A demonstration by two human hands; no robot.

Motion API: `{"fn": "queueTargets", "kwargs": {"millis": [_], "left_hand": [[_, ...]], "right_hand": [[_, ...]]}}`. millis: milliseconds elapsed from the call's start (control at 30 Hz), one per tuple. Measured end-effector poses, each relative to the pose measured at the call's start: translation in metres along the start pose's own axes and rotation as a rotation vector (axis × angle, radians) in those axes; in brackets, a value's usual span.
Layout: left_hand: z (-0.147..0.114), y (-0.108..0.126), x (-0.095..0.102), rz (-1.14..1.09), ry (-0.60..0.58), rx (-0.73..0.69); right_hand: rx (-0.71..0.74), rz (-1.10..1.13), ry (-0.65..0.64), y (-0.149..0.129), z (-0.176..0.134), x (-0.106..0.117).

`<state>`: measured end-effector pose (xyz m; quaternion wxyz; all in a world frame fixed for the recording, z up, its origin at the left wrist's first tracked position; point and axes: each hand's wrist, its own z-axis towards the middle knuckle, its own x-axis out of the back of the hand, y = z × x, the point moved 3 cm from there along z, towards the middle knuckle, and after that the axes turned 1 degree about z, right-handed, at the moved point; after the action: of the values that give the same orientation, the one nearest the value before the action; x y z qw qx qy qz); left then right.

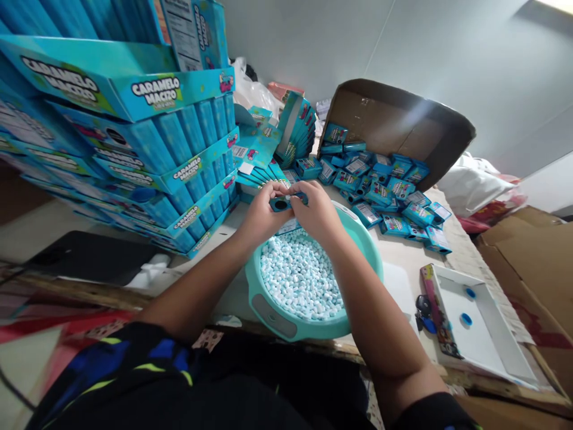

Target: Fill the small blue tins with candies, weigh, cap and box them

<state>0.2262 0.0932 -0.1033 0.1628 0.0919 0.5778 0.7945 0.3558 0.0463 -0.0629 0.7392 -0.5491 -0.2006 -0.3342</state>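
My left hand (265, 212) and my right hand (316, 206) meet above the far rim of a turquoise basin (264, 310). Between them they grip a small blue candy box (280, 205), with the fingers of both hands closed at its top edge. A dark round mark shows on the box's near side; the rest is covered by my fingers. Below, small white and pale blue candies (302, 278) fill much of the basin. Part of another blue box or card (289, 226) shows just under my hands, at the basin's far side.
Stacked display trays (156, 98) of blue boxes rise at the left. Behind the basin lie fanned flat cartons (298, 128). Many small boxes (380, 191) spill from a tipped cardboard box (394, 119). A white tray (478, 328) and scissors (424, 313) lie right; a black flat object (89, 257) left.
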Motion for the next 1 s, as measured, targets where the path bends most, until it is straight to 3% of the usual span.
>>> {"fn": "queueTargets", "kwargs": {"millis": [1000], "left_hand": [[-0.0022,0.0017,0.0,0.012,-0.001,-0.065]], "right_hand": [[0.034,0.064,0.023,-0.0013,-0.0007,0.0013]]}}
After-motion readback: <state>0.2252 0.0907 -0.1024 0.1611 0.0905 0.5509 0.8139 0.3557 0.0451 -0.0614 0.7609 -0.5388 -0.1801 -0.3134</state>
